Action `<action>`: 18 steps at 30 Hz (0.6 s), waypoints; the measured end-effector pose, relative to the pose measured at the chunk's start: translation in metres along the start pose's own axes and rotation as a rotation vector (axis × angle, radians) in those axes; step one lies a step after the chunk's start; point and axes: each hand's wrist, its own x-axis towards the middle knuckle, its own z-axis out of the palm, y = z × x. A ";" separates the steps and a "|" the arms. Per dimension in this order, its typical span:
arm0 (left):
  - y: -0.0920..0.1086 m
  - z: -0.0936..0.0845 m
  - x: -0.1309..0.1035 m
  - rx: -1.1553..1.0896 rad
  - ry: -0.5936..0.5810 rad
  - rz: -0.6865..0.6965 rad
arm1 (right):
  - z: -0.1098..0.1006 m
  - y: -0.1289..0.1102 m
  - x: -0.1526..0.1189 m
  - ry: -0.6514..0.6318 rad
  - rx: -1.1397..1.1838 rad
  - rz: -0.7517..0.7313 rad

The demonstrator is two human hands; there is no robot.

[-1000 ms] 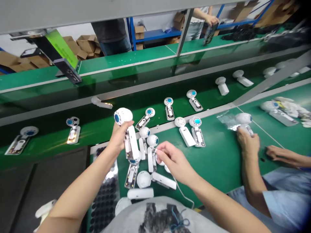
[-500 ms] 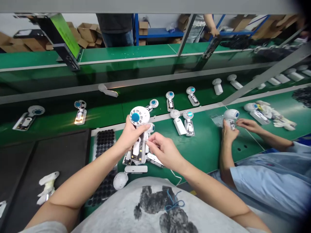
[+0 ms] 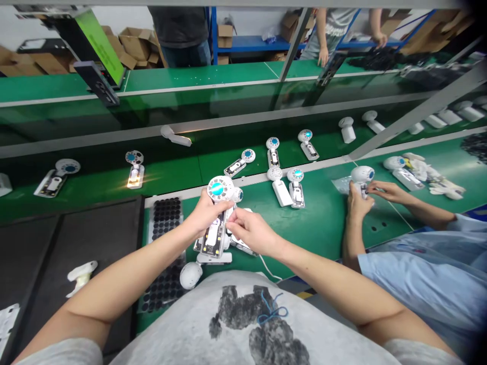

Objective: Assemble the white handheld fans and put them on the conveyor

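Observation:
My left hand (image 3: 205, 213) is closed round the neck of a white device (image 3: 214, 235), which has a round head with a lit blue centre and a clear body showing a circuit board. At the device's right side, my right hand (image 3: 249, 228) has its fingers pinched together; whatever lies between the fingertips is too small to make out. More white devices lie under and beside the held one, among them one with a round white head (image 3: 190, 275) near my shirt. A sheet of black round pads (image 3: 166, 218) lies left of them.
On the green belt (image 3: 198, 175) lie several similar devices. Two more (image 3: 280, 193) rest on the bench to the right. A co-worker's hands (image 3: 359, 202) hold another device at the right. A black tray (image 3: 102, 228) is at the left, and a metal post (image 3: 297, 43) rises ahead.
The view has shifted slightly. The devices on the belt have moved right, and the held device's blue centre is now lit. My right hand stays at its side.

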 end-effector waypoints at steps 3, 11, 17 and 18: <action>-0.005 -0.041 0.037 0.120 0.256 -0.011 | -0.027 0.014 -0.001 0.099 0.065 0.078; -0.005 -0.074 0.172 0.249 0.323 -0.087 | -0.046 0.054 -0.004 0.191 0.256 0.220; -0.020 -0.054 0.258 0.369 0.230 -0.289 | -0.050 0.086 0.001 0.200 0.313 0.289; -0.021 -0.058 0.271 0.393 0.231 -0.327 | -0.055 0.091 0.001 0.198 0.322 0.305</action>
